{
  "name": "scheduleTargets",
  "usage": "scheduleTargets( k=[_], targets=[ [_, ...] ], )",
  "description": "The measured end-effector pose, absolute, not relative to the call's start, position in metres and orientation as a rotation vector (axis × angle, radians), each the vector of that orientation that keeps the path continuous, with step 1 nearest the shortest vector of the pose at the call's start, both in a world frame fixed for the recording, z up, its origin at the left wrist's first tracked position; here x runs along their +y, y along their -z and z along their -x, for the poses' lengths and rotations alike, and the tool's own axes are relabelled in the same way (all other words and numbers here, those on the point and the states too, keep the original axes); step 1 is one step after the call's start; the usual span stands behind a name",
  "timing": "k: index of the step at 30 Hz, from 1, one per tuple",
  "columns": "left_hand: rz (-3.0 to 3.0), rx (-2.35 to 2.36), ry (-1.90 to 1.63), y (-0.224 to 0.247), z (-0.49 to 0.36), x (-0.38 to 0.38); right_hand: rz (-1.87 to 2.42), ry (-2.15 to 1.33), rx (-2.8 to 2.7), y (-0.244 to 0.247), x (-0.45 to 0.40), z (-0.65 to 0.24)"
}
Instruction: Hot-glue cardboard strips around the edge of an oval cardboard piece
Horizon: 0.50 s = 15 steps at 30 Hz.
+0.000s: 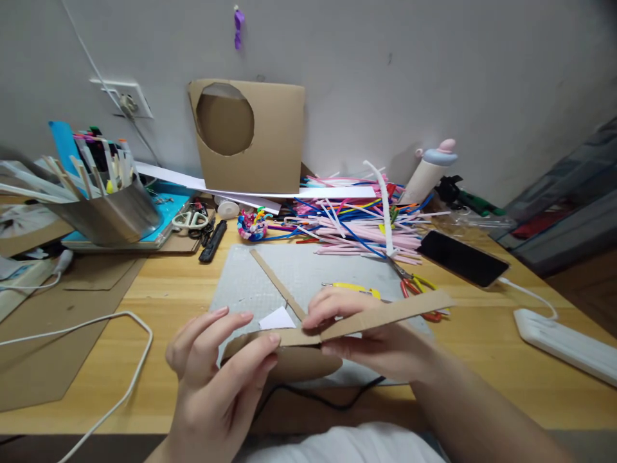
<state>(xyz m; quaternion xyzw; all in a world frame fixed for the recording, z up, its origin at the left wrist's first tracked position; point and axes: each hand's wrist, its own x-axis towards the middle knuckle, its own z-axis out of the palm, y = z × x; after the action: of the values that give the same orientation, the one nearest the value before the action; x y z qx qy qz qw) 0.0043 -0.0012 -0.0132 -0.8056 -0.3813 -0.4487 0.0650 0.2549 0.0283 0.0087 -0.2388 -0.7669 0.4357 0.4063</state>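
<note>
A curved cardboard piece point(308, 363) is held up above the table's front part, with a long cardboard strip point(395, 314) running along its upper edge. My left hand point(212, 373) pinches the strip against that edge near its left part, other fingers raised. Just right of the middle, my right hand point(380, 341) grips the strip and the edge between thumb and fingers. The strip's loose end sticks out to the right, over my right wrist. Behind my hands, a second thin cardboard strip point(274, 280) and a white paper scrap point(277, 318) lie on the grey cutting mat point(241, 276).
Pliers point(414, 286) and a yellow tool point(354, 289) lie on the mat. Pipe cleaners point(357, 231) are heaped behind. A cardboard box point(279, 141) with a round hole leans on the wall. A phone point(463, 257) and power strip point(569, 344) are right, a metal holder point(106, 215) left.
</note>
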Motion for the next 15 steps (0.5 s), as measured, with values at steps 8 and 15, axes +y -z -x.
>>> scheduleTargets(
  k=[8, 15],
  targets=[
    [2.52, -1.117, 1.378, 0.018, -0.004, 0.0, 0.578, -1.104, -1.905, -0.016, 0.036, -0.239],
    [2.555, -1.071, 1.366, 0.018, -0.006, 0.001, 0.515, -1.165, -1.861, -0.02, 0.042, -0.228]
  ],
)
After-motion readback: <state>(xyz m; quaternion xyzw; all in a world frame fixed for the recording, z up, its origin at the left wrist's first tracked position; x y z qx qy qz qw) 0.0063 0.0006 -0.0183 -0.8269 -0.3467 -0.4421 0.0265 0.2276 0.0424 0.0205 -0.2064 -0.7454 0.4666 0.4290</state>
